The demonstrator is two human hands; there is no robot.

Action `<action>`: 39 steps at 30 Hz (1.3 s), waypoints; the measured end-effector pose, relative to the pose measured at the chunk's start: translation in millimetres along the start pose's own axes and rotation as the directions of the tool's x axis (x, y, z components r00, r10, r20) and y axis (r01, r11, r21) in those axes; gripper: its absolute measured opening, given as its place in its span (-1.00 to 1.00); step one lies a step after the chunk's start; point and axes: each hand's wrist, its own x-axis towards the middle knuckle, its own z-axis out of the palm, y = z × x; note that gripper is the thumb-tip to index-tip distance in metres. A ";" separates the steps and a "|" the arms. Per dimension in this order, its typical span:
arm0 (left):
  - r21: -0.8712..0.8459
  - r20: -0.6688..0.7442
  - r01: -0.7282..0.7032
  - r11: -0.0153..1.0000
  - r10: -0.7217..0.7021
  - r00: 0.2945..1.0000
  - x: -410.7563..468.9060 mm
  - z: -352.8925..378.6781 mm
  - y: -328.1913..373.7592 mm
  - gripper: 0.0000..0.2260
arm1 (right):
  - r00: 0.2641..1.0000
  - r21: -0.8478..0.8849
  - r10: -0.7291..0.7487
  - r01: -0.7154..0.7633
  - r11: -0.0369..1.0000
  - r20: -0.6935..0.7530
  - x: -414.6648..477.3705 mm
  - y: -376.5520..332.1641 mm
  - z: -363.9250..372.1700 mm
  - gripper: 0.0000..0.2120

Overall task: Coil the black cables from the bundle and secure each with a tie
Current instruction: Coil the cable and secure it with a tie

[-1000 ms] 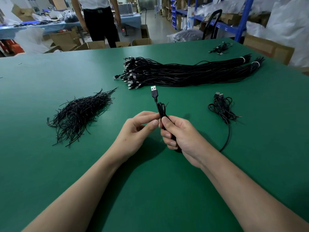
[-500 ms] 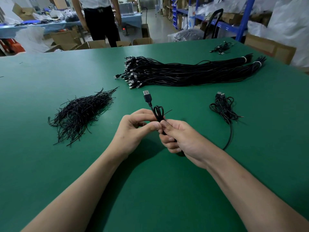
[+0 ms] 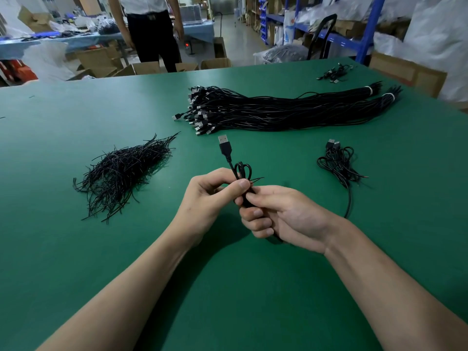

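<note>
A coiled black USB cable (image 3: 242, 171) is held upright between both hands, its plug (image 3: 225, 146) sticking up and away from me. My right hand (image 3: 283, 216) grips the folded coil, most of which is hidden in the fist. My left hand (image 3: 210, 198) pinches the coil's top with thumb and fingers, where thin tie ends stick out to the right. A big bundle of black cables (image 3: 278, 110) lies across the far table. A heap of black ties (image 3: 121, 171) lies to the left.
Coiled cables (image 3: 338, 162) lie to the right of my hands, a loose tail trailing toward my right wrist. A few more cables (image 3: 333, 74) sit at the far right corner of the green table (image 3: 76, 249). A person (image 3: 152, 34) stands beyond the far edge, among cardboard boxes.
My hands have turned the coil slightly, tipping the plug left and then a little back. My left thumb has moved up over the coil's top, where tie ends now stick out.
</note>
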 end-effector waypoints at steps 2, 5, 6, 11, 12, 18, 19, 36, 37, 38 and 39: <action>-0.003 0.025 0.023 1.000 -0.022 0.999 0.2 -0.3 2.0 -0.62 | 1.000 -0.042 0.015 -0.015 0.999 0.007 -0.8 -0.5 1.1 -0.80; 0.034 0.047 0.059 0.998 -0.061 0.997 0.0 -1.5 5.1 -0.73 | 0.999 -0.127 0.039 -0.041 0.991 -0.021 -2.9 -1.2 1.3 -0.79; 0.062 0.043 0.058 0.996 -0.061 0.997 -0.2 -1.6 4.9 -0.76 | 0.999 -0.141 0.042 -0.046 0.989 -0.034 -2.8 -1.0 1.6 -0.79; 0.150 -0.043 0.078 0.986 -0.072 0.996 -0.4 4.5 2.6 -0.72 | 0.997 -0.062 -0.004 -0.001 0.998 -0.079 3.4 1.3 6.7 -0.81; 0.123 -0.050 0.089 0.988 -0.084 0.995 -0.2 4.9 2.8 -0.72 | 0.993 -0.127 -0.028 0.013 0.992 -0.115 3.9 1.0 6.3 -0.79; 0.142 -0.086 0.152 0.978 -0.141 0.986 -1.1 -3.5 -2.7 -0.61 | 0.726 -0.927 -0.629 -0.031 0.373 -0.278 1.3 -1.0 -3.6 -0.81; 0.132 -0.080 0.173 0.976 -0.163 0.983 -1.4 -3.6 -3.1 -0.62 | 0.712 -0.967 -0.672 -0.042 0.250 -0.204 0.7 -1.3 -2.8 -0.81; 0.248 -0.116 0.119 0.961 -0.092 0.989 -6.8 2.6 1.4 -0.76 | 0.786 -0.866 -0.547 0.031 0.500 -0.287 4.3 -3.5 -3.3 -0.83; 0.282 -0.130 0.086 0.955 -0.050 0.990 -7.1 4.3 1.7 -0.82 | 0.809 -0.787 -0.488 0.052 0.615 -0.328 4.2 -4.6 -3.4 -0.81; 0.311 -0.142 0.046 0.949 -0.001 0.990 -7.3 6.0 2.4 -0.87 | 0.834 -0.699 -0.422 0.063 0.713 -0.355 4.3 -5.3 -3.5 -0.81; 0.351 -0.144 -0.009 0.936 0.063 0.988 -7.3 6.5 3.1 -0.89 | 0.861 -0.591 -0.347 0.069 0.804 -0.371 3.8 -5.5 -4.4 -0.82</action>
